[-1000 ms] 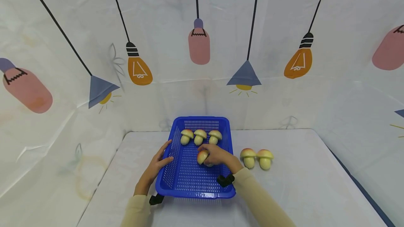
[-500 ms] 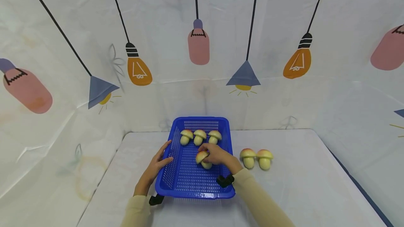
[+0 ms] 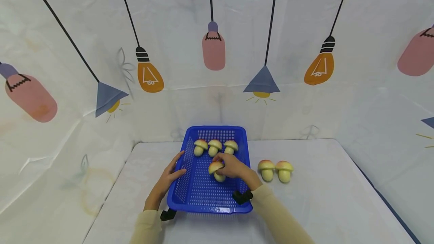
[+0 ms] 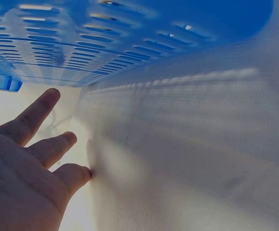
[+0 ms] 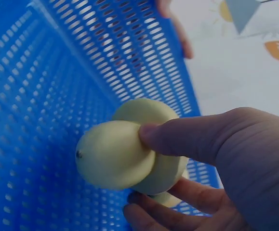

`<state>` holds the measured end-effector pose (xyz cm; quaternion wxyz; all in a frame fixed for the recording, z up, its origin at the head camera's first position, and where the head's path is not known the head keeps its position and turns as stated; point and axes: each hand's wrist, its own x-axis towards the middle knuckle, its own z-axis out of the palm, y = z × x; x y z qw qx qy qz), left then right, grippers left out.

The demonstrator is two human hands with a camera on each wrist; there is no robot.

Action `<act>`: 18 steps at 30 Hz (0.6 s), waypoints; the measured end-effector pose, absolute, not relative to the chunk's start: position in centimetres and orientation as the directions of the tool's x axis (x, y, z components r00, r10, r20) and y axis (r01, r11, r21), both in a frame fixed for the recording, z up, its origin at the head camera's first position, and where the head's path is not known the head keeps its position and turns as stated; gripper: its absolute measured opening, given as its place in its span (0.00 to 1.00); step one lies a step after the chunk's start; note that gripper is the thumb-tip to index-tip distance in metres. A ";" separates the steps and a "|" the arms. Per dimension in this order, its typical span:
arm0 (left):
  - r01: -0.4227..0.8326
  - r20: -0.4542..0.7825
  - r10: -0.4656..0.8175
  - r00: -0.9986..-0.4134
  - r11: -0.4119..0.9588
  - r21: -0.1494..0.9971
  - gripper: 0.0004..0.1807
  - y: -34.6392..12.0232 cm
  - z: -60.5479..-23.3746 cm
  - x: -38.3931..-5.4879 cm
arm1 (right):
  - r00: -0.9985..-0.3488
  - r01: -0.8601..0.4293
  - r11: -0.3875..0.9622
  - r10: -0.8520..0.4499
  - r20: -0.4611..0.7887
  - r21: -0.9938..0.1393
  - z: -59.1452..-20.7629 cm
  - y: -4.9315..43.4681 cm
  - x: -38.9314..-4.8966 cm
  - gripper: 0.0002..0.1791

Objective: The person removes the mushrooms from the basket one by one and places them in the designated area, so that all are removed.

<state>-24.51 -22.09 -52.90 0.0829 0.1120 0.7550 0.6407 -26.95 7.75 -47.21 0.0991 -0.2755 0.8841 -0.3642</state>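
Inside the blue basket (image 3: 200, 201), my right hand (image 3: 231, 165) holds a toy mushroom (image 3: 215, 168) with a yellow cap blushed red and a pale stem. In the right wrist view, the thumb presses where the stem (image 5: 112, 156) meets the cap, and the other fingers lie beneath. A row of three similar mushrooms (image 3: 213, 148) lies at the far end of the basket. My left hand (image 3: 167, 178) rests at the basket's left rim, its thumb reaching over the edge. In the left wrist view, the fingers (image 4: 35, 115) are spread and fairly straight beside the basket's perforated side.
Two more toy mushrooms (image 3: 276, 170) stand side by side on the white tabletop (image 3: 322, 199), right of the basket. Behind the table hangs a pale sheet (image 3: 190, 104) printed with lamps and bulbs.
My right hand has shifted the mushroom slightly left in the basket and turned it more upright, showing more of its stem. My left hand has stayed at the rim.
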 end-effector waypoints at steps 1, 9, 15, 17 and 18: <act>0.062 0.018 0.275 -0.961 0.154 0.986 0.41 -22.1 -52.9 -24.5 | -0.832 -0.414 0.575 -0.554 0.037 -0.706 -47.1 7.8 -26.8 0.20; 0.039 -0.002 0.265 -0.964 0.150 0.988 0.41 -22.0 -53.2 -24.5 | -0.838 -0.418 0.504 -0.535 0.106 -0.756 -46.0 8.8 -25.7 0.20; 0.045 0.001 0.268 -0.964 0.158 0.986 0.40 -22.1 -53.2 -24.6 | -0.854 -0.409 0.471 -0.498 0.147 -0.782 -45.3 9.8 -24.7 0.20; 0.047 0.005 0.259 -0.966 0.157 0.986 0.41 -22.1 -53.2 -24.6 | -0.860 -0.405 0.466 -0.486 0.155 -0.787 -45.0 10.1 -24.5 0.21; 0.048 0.006 0.263 -0.965 0.155 0.987 0.41 -22.1 -53.1 -24.7 | -0.864 -0.402 0.467 -0.477 0.159 -0.788 -44.8 10.3 -24.4 0.21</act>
